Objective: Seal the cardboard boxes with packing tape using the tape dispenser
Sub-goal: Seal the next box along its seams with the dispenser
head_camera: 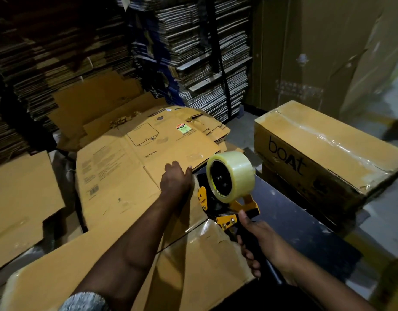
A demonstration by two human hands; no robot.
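Observation:
A brown cardboard box (117,261) lies right below me, its top flaps closed with a seam running across. My left hand (176,180) presses down on the box's far edge, fingers spread over the rim. My right hand (252,241) grips the black handle of a yellow tape dispenser (227,207), which rests on the box top near its right edge. A roll of clear packing tape (232,176) sits on the dispenser.
A taped box printed "boat" (328,149) stands to the right on other boxes. Flattened cartons (137,158) lie ahead and to the left. Tall stacks of flat cardboard (193,52) fill the back. A dark gap lies between the two boxes.

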